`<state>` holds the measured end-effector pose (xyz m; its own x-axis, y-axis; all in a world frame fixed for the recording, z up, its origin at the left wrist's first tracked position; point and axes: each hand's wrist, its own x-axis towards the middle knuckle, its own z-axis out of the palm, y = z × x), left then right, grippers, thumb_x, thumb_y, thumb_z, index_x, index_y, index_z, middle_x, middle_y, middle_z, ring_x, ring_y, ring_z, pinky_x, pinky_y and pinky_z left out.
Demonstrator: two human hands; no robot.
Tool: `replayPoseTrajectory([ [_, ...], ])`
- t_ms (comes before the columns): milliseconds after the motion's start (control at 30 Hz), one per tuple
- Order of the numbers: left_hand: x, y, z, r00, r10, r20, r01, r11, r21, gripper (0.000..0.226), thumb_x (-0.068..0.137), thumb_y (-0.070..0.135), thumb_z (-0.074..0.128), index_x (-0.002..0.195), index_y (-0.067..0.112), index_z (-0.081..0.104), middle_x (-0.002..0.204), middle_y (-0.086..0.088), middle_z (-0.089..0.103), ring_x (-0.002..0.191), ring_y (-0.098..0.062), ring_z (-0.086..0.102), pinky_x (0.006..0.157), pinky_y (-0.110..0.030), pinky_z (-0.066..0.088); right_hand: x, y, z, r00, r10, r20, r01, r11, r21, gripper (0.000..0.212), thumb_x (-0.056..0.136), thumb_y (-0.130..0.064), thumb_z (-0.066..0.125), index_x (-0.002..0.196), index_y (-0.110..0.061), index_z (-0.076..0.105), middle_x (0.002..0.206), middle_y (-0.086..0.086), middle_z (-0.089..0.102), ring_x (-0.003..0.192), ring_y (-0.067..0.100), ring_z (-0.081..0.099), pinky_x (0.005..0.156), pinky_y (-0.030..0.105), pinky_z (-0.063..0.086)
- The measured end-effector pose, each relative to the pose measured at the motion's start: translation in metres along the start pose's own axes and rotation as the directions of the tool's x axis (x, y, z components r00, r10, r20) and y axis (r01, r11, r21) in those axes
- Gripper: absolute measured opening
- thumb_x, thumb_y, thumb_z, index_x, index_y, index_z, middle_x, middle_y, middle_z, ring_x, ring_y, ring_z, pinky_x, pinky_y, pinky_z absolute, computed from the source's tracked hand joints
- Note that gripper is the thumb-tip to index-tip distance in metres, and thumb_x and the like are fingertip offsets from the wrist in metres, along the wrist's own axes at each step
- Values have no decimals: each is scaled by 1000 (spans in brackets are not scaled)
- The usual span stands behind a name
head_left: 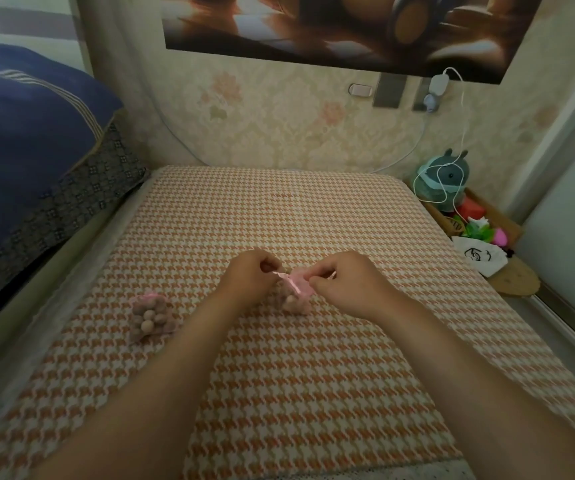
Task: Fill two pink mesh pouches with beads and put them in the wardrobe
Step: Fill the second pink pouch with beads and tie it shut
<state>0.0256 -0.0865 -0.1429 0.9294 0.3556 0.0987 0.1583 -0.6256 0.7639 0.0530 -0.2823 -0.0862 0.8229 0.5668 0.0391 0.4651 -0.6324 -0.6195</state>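
A single wide-angle camera, worn on the person's head, looks forward and steeply down over an orange-and-white houndstooth mattress [314, 209], which fills the middle and lower frame. Both bare forearms [182, 368] run up from the bottom edge; the left hand [249, 275] and right hand [345, 282] meet just below centre, close to the lens, pinching a pink mesh pouch of beads [296, 297] between them. A cream floral-papered wall [279, 133] closes the far side, a brown-toned poster [331, 29] cut off by the top edge. Navy striped bedding [26, 133] bulges in at the left edge, its lines curved by the lens.
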Motion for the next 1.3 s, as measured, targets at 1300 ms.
replayPoseTrajectory([
  [1300,-55,61,-55,1000,-16,18,11,967,254,17,84,18,65,77,22,79,70,0,74,62,-15,68,58,-30,58,4,-5,-6,998,-59,-24,62,986,156,16,99,-21,62,96,-29,76,84,-21,66,57,-13,58,58,11,39],
])
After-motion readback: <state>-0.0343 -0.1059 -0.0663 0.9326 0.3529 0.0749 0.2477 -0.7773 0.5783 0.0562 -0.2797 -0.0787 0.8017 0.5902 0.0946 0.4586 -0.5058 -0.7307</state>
